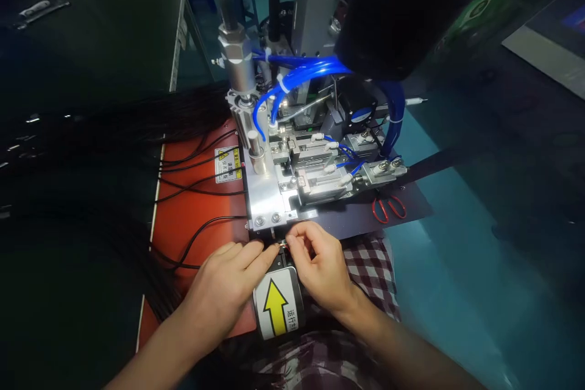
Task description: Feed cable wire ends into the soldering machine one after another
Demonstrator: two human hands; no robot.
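My left hand (pixel 223 280) and my right hand (pixel 322 265) meet at the near end of a metal machine (pixel 269 198). Between their fingertips is a tiny shiny piece (pixel 283 244), too small to name. My right hand pinches at it with thumb and index finger. The fingers of my left hand are closed and bent, the index fingertip against the piece; what else they hold is hidden. Just below the fingertips lies a black guide with a plate bearing a yellow arrow (pixel 276 308).
Blue air tubes (pixel 311 67) loop over the machine's cylinders. Red-handled scissors (pixel 388 209) lie on the dark base plate, right. Black cables (pixel 196 189) run over the orange surface (pixel 187 207) from a bundle at left. A warning label (pixel 227 164) sits beside the machine.
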